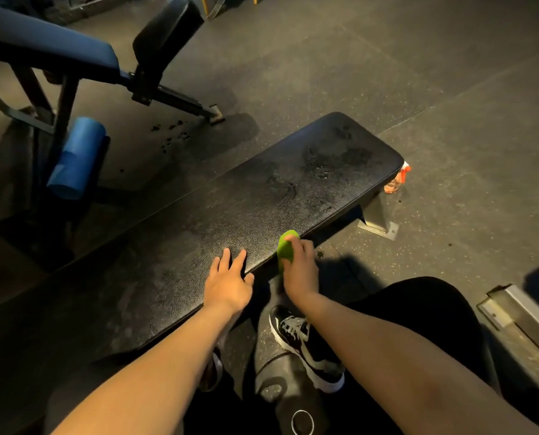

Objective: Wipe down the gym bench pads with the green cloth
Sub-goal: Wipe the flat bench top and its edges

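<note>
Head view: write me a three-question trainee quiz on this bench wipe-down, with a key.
1. True or false: the green cloth lies on the floor.
2. The left hand: A) rests flat on the bench pad; B) hangs in the air; C) holds the cloth.
3. Fill in: the wet droplets sit towards the pad's ___ end.

Key
1. False: the right hand holds it against the pad's near edge.
2. A.
3. Far.
</note>
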